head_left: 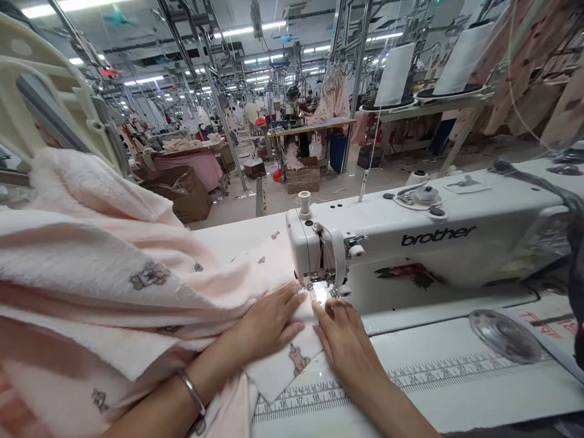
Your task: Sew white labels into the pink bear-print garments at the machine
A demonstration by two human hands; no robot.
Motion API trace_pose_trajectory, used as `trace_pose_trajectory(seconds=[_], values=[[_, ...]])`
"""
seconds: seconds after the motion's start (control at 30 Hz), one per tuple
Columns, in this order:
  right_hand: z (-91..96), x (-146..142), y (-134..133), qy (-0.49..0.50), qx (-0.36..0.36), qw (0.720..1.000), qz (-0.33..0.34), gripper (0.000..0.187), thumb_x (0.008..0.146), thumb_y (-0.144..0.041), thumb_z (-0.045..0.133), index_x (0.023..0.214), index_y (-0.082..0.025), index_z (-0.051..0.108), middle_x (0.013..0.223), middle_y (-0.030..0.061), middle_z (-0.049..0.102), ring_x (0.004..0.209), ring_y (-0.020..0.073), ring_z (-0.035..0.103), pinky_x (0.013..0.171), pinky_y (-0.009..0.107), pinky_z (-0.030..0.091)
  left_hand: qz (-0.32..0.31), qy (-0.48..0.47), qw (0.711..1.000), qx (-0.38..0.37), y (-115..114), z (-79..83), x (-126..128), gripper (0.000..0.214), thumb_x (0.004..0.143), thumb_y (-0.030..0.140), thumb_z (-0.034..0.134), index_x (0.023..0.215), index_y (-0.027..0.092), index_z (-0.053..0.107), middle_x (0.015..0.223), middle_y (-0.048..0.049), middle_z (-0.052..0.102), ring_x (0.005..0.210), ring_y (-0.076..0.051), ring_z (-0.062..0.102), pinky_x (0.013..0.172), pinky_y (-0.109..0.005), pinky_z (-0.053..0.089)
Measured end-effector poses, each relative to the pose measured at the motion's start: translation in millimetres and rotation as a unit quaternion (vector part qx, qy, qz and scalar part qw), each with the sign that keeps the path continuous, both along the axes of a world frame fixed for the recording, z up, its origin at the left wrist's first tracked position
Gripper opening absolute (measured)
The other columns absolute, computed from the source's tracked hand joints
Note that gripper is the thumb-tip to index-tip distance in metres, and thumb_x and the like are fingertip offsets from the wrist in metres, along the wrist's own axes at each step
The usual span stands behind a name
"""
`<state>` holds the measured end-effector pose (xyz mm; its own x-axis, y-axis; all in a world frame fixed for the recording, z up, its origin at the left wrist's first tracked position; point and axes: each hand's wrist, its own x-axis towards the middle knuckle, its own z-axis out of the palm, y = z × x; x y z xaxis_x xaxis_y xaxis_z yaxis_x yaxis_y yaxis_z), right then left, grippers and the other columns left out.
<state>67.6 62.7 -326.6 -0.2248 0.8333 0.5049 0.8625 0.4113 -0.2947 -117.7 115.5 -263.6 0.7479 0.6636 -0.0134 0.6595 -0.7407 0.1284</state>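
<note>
A pale pink plush fabric [237,286] printed with small bears runs from the left to the needle area of a white sewing machine [314,243]. My left hand [269,319] lies flat on the fabric, fingers stretched toward the presser foot, with a metal bangle on the wrist. Just right of the fabric's edge, my right hand [344,337] has its thumb and index finger at that edge near the needle, its other fingers curled. A lamp lights the spot by the foot. The fingertips partly hide the edge under the needle.
Red-handled thread snips [401,269] lie under the machine arm. A printed ruler [410,380] runs along the table front, with a clear round disc [504,336] at right. Thread cones [396,76] stand behind. A cardboard box [182,191] sits on the floor beyond.
</note>
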Motion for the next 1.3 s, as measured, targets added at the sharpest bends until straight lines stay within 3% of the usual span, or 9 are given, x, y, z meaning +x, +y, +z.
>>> trace_pose_trajectory(seconds=[0.87,1.3], values=[[1.3,1.7,-0.8,-0.022,0.018,1.000,0.001,0.034,0.093,-0.019,0.036,0.124,-0.011,0.049,0.107,0.0148,0.045,0.103,0.0282,0.043,0.085,0.049,0.048,0.010,0.009,1.000,-0.021,1.1,2.1,0.8,0.052,0.093,0.038,0.040,0.138,0.015,0.032,0.143,-0.0131,0.036,0.134,-0.025,0.032,0.108,-0.044,0.035],[0.8,0.3,-1.0,0.001,0.012,1.000,-0.001,0.032,0.094,-0.019,0.034,0.120,-0.011,0.051,0.108,0.0153,0.047,0.106,0.0287,0.046,0.090,0.051,0.045,0.008,-0.026,1.000,-0.007,-1.9,6.2,4.9,0.049,0.089,0.032,0.045,0.135,0.016,0.035,0.139,-0.0138,0.042,0.130,-0.026,0.039,0.104,-0.045,0.040]])
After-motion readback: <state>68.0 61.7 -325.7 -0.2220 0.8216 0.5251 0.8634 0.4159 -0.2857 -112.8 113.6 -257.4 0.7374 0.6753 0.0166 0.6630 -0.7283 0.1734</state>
